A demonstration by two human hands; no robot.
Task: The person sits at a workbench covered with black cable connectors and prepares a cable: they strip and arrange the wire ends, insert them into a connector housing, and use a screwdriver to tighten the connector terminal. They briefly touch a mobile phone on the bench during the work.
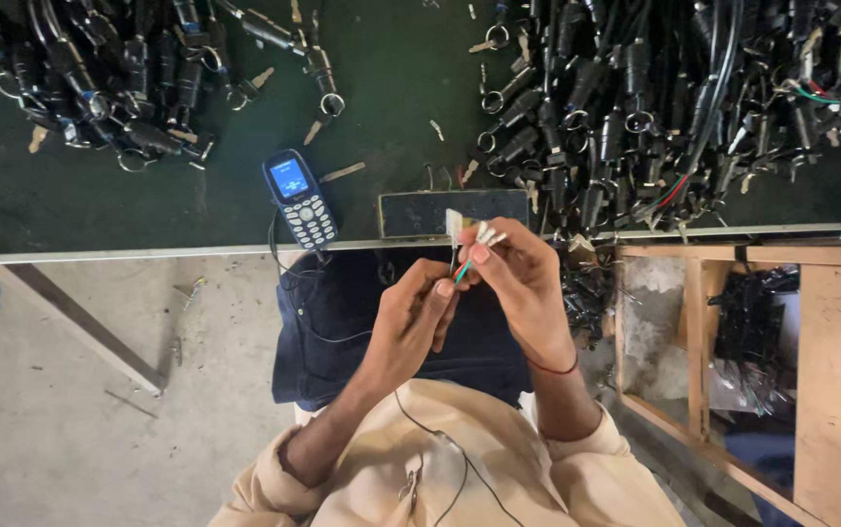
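Dark green desk (196,210), big heaps of black lock-and-cable parts far left (108,78) and far right (674,98), looks like many left to do. Small phone (300,198) near the edge. Both hands just below the edge: right hand (523,293) fingers pinched on white connector (466,232), left hand (416,317) fingers closed on its coloured wires (461,272).

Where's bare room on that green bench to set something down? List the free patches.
Free: the green bench top between the left heap of black locks and the right heap, above the phone; also the strip left of the phone. Crowded: both heaps, and the edge by the hands, left and right.
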